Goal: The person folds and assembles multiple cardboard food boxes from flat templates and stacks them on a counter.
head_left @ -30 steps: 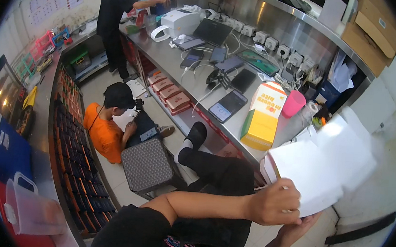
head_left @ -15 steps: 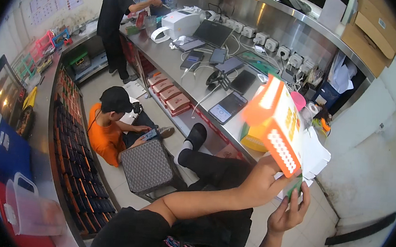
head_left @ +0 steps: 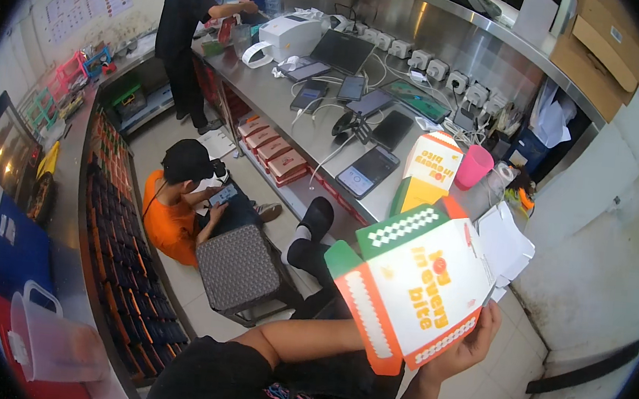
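Right hand (head_left: 479, 337) is gripping opened-out printed carton (head_left: 426, 285), near right, by counter (head_left: 267, 98) — left hand hiding behind it, can't tell grip; yellow-white box (head_left: 430, 173) is sitting left of pink cup (head_left: 474, 167) — insides unclear.

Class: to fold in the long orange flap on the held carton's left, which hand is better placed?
Probably the left hand: it is hidden, but its forearm runs behind that flap. The right hand holds the carton at its opposite edge.
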The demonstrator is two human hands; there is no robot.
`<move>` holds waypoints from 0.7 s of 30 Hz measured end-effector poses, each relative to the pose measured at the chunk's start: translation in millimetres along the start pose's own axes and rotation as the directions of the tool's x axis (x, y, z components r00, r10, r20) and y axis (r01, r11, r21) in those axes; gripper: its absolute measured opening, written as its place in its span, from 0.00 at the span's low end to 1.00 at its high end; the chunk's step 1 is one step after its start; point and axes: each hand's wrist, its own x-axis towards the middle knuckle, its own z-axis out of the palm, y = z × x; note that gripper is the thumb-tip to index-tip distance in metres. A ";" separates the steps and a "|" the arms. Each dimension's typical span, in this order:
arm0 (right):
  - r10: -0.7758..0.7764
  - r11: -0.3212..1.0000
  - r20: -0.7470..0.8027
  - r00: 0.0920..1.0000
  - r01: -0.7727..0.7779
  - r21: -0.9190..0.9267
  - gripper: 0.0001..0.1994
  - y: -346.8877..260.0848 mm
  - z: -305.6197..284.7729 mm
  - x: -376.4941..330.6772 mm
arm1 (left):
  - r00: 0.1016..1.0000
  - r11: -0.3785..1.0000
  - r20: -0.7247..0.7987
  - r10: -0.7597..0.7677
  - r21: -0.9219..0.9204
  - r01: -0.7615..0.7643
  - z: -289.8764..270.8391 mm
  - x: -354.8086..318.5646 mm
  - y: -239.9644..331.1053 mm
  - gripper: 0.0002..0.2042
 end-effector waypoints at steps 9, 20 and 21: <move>0.048 0.999 0.113 0.992 -0.047 -0.007 0.11 4.9 -13.2 9.9 | 1.000 1.000 0.013 -0.014 -0.017 0.014 -4.3 0.9 -2.1 0.13; -0.107 0.990 0.219 0.970 0.083 0.116 0.14 21.8 -8.8 6.8 | 0.999 0.995 -0.036 0.033 0.096 -0.030 -3.1 -0.2 -2.3 0.14; -0.106 0.990 0.219 0.970 0.083 0.115 0.14 22.1 -10.0 5.7 | 0.997 0.988 -0.061 0.055 0.150 -0.045 -3.2 -0.6 -1.6 0.14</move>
